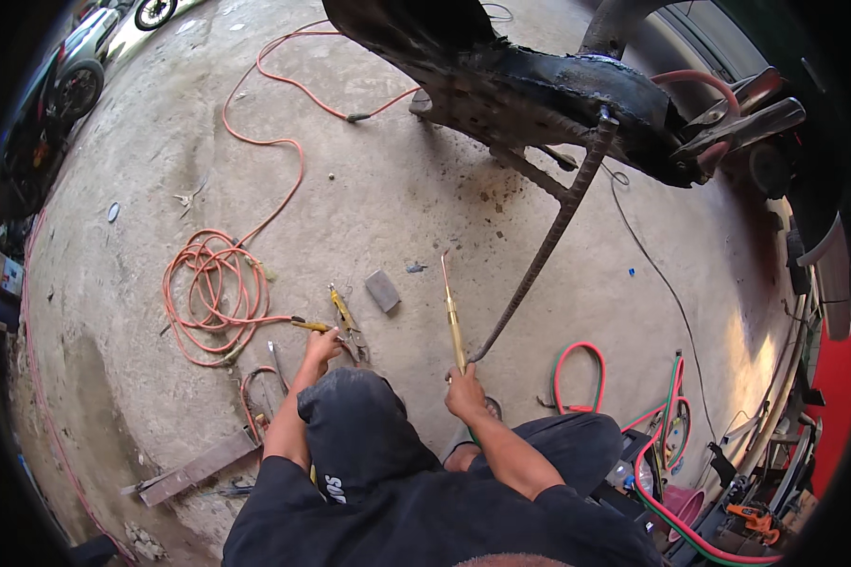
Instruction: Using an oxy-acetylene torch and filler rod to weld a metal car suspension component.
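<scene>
In my right hand [465, 394], closed around its lower end, is a brass gas torch [456, 331] standing nearly upright. Its thin copper-coloured tip is bent and points away from me; no flame shows. My left hand [322, 349] is low beside my knee, its fingers closed at a slim yellow-handled tool [310, 326]. Part of that tool is hidden by the fingers. Just past them, a second yellow-handled tool [340, 308] lies on the concrete near a grey rectangular block [382, 291]. The foot of a ribbed steel bar [548, 244] comes down close to the torch's grip.
A dark, worn metal body [539, 90] looms ahead, with the steel bar under it. Coiled orange cable [213, 298] lies on the left, near a long metal bar [194, 470]. Red and green hoses [645, 472] run at my right among cluttered tools. Motorcycles [71, 90] stand far left.
</scene>
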### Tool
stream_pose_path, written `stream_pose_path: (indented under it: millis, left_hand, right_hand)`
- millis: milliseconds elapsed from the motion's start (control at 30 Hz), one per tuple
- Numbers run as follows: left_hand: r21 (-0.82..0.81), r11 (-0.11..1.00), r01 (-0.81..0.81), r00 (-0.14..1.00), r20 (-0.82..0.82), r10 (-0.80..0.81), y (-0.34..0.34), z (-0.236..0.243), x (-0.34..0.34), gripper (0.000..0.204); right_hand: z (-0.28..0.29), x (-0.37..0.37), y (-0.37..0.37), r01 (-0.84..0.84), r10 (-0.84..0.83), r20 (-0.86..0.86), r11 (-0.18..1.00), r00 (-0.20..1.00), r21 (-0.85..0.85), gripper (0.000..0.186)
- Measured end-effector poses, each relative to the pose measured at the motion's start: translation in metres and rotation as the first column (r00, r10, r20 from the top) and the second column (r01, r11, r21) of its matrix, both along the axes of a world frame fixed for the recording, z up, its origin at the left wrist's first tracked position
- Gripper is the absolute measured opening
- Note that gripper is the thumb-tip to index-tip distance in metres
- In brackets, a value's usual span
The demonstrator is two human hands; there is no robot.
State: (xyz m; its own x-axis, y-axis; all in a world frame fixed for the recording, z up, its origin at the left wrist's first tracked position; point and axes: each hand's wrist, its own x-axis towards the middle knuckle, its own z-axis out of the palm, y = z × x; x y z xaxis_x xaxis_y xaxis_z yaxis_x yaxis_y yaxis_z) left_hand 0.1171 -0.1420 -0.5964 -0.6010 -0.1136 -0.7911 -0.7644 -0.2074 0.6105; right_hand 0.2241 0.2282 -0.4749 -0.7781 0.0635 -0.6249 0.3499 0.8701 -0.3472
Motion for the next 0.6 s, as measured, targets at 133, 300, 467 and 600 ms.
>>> stream_pose_path:
  millis: [133, 300, 467, 600]
  left_hand:
    - [-0.137, 0.986, 0.092, 0.992, -0.077, -0.103, -0.019, -0.008, 0.024, 0.04]
    - [-0.507, 0.802, 0.314, 0.925, -0.025, -0.378, -0.048, -0.017, 0.078, 0.066]
    - [-0.604, 0.712, 0.359, 0.899, 0.02, -0.437, -0.043, -0.001, 0.143, 0.061]
    - [-0.665, 0.737, 0.119, 0.984, -0.019, -0.176, -0.039, 0.018, 0.198, 0.05]
  right_hand:
    - [0.031, 0.017, -0.018, 0.001, -0.01, -0.185, 0.999, 0.983, -0.048, 0.024]
    - [0.076, 0.045, -0.022, -0.112, 0.044, -0.442, 0.985, 0.896, -0.131, 0.02]
    - [0.141, 0.037, 0.026, -0.223, 0.064, -0.715, 0.966, 0.697, -0.131, 0.026]
    - [0.208, 0.024, 0.087, -0.269, 0.101, -0.835, 0.961, 0.54, -0.058, 0.035]
